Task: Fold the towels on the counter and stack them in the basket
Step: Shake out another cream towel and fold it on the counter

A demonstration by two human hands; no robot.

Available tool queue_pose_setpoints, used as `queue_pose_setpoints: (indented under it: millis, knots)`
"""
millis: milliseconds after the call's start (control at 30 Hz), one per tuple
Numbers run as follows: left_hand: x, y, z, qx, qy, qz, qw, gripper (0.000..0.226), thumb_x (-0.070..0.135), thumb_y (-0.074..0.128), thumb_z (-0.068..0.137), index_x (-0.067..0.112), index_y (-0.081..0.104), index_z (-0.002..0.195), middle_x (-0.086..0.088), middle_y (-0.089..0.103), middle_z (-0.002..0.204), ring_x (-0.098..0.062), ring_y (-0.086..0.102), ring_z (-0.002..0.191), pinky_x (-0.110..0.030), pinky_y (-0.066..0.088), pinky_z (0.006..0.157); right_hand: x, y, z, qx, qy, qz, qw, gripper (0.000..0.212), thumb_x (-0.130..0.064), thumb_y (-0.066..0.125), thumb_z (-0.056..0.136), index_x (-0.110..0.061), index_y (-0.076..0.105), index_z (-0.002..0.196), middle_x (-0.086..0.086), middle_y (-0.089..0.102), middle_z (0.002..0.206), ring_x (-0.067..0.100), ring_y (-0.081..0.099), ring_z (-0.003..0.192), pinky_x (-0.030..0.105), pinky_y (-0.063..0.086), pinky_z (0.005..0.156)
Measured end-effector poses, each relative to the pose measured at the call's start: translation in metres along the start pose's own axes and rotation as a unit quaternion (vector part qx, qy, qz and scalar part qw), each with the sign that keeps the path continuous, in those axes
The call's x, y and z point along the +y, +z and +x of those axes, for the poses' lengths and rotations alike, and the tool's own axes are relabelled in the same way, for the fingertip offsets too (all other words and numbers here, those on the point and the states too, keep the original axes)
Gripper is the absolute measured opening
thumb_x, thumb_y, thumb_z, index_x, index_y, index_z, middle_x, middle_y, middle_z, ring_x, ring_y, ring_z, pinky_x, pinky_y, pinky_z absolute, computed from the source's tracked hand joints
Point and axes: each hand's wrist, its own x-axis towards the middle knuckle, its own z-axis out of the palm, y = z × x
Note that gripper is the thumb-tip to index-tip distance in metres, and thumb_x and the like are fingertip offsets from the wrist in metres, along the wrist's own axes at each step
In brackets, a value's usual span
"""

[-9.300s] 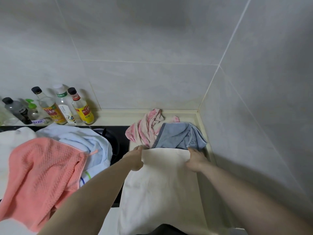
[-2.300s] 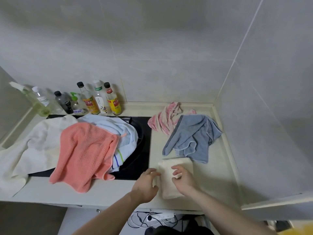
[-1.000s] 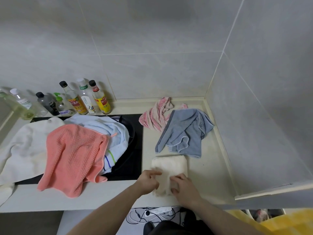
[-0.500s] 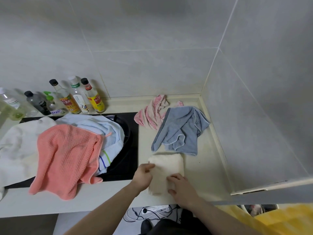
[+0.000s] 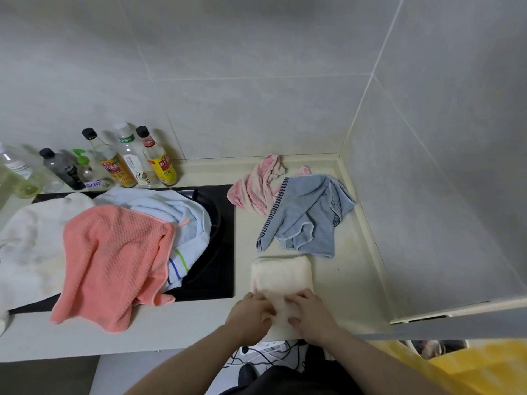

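Head view: my left hand (image 5: 251, 312) and right hand (image 5: 312, 313) pinch the near edge of the folded cream towel (image 5: 281, 276) on the counter (image 5: 350, 280); I should lift both sides evenly

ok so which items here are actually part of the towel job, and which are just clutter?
Job:
cream towel, folded, under left hand and right hand
grey-blue towel
pink-and-white towel
coral towel
light blue towel
white towel

Clutter:
bottles by the wall
stovetop
cables on the floor
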Motion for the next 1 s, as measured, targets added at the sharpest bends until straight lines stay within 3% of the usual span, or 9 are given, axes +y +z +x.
queue_pose_setpoints:
  millis: [100,167,267,467,600,767,933,1000]
  knots:
    - [0.011,-0.019,0.006,-0.014,-0.024,-0.003,1.000,0.042,0.042,0.051,0.088,0.035,0.064,0.127,0.011,0.057,0.132,-0.018,0.054,0.121,-0.034,0.044,0.101,-0.003,-0.012,0.002,0.027,0.024,0.107,0.994,0.037,-0.027,0.072,0.087,-0.031,0.067,0.123,-0.008,0.059,0.120,0.012,0.062,0.106,0.022,0.047,0.098]
    - [0.013,-0.028,0.012,0.007,-0.029,-0.008,1.000,0.046,0.045,0.052,0.088,0.034,0.059,0.132,0.010,0.056,0.134,-0.017,0.055,0.121,-0.034,0.047,0.099,0.000,-0.026,0.003,0.116,0.065,0.197,0.971,0.024,-0.019,0.073,0.086,-0.031,0.070,0.106,-0.004,0.067,0.103,0.012,0.064,0.086,0.023,0.053,0.082]
    - [0.018,-0.034,0.018,0.028,0.010,0.024,0.999,0.047,0.040,0.054,0.090,0.034,0.055,0.136,0.009,0.044,0.144,-0.017,0.046,0.130,-0.036,0.046,0.102,0.005,-0.051,0.010,0.186,0.111,0.258,0.942,0.026,-0.017,0.077,0.085,-0.022,0.067,0.109,0.001,0.065,0.102,0.018,0.062,0.081,0.026,0.049,0.073]
    - [0.027,-0.011,0.011,-0.049,0.024,0.089,0.994,0.056,0.040,0.053,0.093,0.036,0.044,0.147,0.003,0.021,0.165,-0.024,0.025,0.147,-0.045,0.030,0.117,0.001,-0.076,0.035,0.080,0.158,0.255,0.951,0.067,-0.036,0.078,0.085,-0.013,0.049,0.140,0.004,0.056,0.129,0.021,0.057,0.112,0.031,0.045,0.093]
    - [0.018,-0.006,0.006,-0.056,0.033,0.093,0.994,0.059,0.038,0.053,0.093,0.035,0.039,0.150,0.005,0.009,0.169,-0.023,0.018,0.152,-0.045,0.027,0.118,-0.008,-0.082,0.051,0.047,0.175,0.249,0.951,0.060,-0.038,0.077,0.086,-0.018,0.052,0.137,0.002,0.060,0.128,0.022,0.059,0.118,0.024,0.040,0.090]
    - [0.014,-0.012,0.007,-0.072,0.047,0.104,0.991,0.061,0.033,0.056,0.094,0.033,0.037,0.153,0.003,0.007,0.171,-0.024,0.013,0.155,-0.043,0.020,0.122,-0.006,-0.084,0.068,0.026,0.188,0.208,0.960,0.064,-0.048,0.079,0.078,-0.019,0.059,0.133,0.003,0.066,0.128,0.025,0.061,0.119,0.033,0.047,0.102]
    - [0.009,-0.017,0.012,-0.075,0.051,0.150,0.984,0.064,0.029,0.056,0.096,0.034,0.032,0.155,0.001,0.004,0.171,-0.026,0.007,0.157,-0.048,0.018,0.122,-0.006,-0.096,0.077,-0.042,0.189,0.163,0.967,0.067,-0.051,0.080,0.069,-0.017,0.067,0.124,0.005,0.069,0.118,0.024,0.066,0.106,0.038,0.057,0.094]
    - [0.009,-0.020,0.015,-0.069,0.043,0.156,0.984,0.064,0.026,0.056,0.095,0.033,0.032,0.154,0.001,0.003,0.171,-0.027,0.004,0.156,-0.049,0.018,0.123,-0.008,-0.103,0.080,-0.050,0.172,0.146,0.973,0.059,-0.046,0.082,0.070,-0.020,0.068,0.120,0.002,0.070,0.111,0.022,0.067,0.101,0.034,0.057,0.090]
